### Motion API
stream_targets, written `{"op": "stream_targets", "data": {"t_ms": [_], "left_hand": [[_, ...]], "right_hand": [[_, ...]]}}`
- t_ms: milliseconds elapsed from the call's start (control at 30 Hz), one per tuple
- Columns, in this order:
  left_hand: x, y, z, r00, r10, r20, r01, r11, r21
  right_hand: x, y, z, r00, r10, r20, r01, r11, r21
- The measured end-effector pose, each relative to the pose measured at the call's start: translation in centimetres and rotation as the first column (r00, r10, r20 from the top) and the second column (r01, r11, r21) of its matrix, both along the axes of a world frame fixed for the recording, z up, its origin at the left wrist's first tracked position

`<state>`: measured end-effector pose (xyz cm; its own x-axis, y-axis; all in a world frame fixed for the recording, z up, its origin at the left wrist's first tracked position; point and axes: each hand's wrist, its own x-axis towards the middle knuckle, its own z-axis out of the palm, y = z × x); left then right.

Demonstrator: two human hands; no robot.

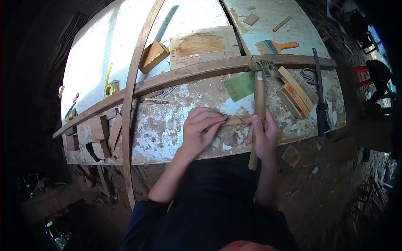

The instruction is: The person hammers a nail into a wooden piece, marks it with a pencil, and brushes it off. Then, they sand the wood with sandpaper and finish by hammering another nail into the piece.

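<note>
My left hand (pixel 202 129) pinches the left end of a small, thin wooden strip (pixel 234 121) above the worn bench edge. My right hand (pixel 264 133) is closed around the wooden handle of a hammer (pixel 259 94), its fingertips touching the strip's right end. Whether those fingertips also hold something small, I cannot make out. The hammer's head lies at the long wooden bar, and the handle end sticks out past the bench edge. Just beyond the strip lies a green sheet of sandpaper (pixel 239 87).
A long wooden bar (pixel 188 74) crosses the bench, with another strip (pixel 133 79) crossing it at left. Wood blocks (pixel 99 127) and a tape measure (pixel 111 89) are at left. At right are stacked wood pieces (pixel 298 95), a brush (pixel 278 46) and a long dark-handled tool (pixel 321 113).
</note>
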<state>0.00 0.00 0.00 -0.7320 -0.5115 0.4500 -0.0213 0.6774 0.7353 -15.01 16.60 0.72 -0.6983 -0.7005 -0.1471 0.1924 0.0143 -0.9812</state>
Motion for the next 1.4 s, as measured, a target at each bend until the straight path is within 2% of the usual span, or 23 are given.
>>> {"op": "stream_targets", "data": {"t_ms": [167,367,600,733,833,933,1033,1133,1233,1333,1400], "left_hand": [[-0.2,0.0,0.2,0.999,-0.019,-0.035,0.014,0.991,-0.136],[-0.1,0.1,0.1,0.997,-0.054,-0.052,0.045,0.987,-0.156],[0.1,0.0,-0.3,0.995,-0.058,-0.080,0.049,0.992,-0.117],[0.0,0.2,0.0,0.998,-0.037,-0.052,0.031,0.995,-0.099],[0.0,0.3,0.0,0.999,-0.007,-0.035,0.004,0.998,-0.069],[0.2,0.4,-0.4,0.998,0.010,-0.063,-0.013,0.999,-0.038],[0.3,0.4,-0.7,0.998,0.007,-0.068,-0.009,1.000,-0.022],[0.3,0.4,-0.5,0.997,0.016,-0.071,-0.017,1.000,-0.013],[0.2,0.3,-0.5,0.996,0.005,-0.084,-0.006,1.000,-0.009],[0.4,0.4,-0.5,0.997,0.006,-0.076,-0.006,1.000,-0.002],[0.4,0.5,-0.6,0.998,0.018,-0.063,-0.017,1.000,0.016]], "right_hand": [[0.0,-0.2,-0.1,1.000,-0.006,-0.010,0.006,1.000,-0.011],[-0.3,0.0,-0.2,1.000,0.024,-0.018,-0.025,0.998,-0.063],[1.9,3.4,0.4,0.994,0.002,-0.112,-0.041,0.935,-0.351],[3.9,5.9,4.2,0.992,0.095,-0.085,-0.117,0.943,-0.311],[4.5,7.6,6.0,0.971,0.224,0.077,-0.213,0.968,-0.135],[5.6,7.3,8.6,0.946,0.208,0.249,-0.251,0.956,0.154],[6.3,7.1,10.0,0.926,0.239,0.292,-0.282,0.953,0.114],[6.5,8.5,7.7,0.931,0.329,0.156,-0.309,0.941,-0.138],[6.2,7.8,6.9,0.930,0.321,0.179,-0.308,0.946,-0.098],[5.5,5.8,8.2,0.916,0.276,0.290,-0.349,0.906,0.240],[5.6,6.5,8.4,0.913,0.288,0.290,-0.342,0.927,0.155]]}}
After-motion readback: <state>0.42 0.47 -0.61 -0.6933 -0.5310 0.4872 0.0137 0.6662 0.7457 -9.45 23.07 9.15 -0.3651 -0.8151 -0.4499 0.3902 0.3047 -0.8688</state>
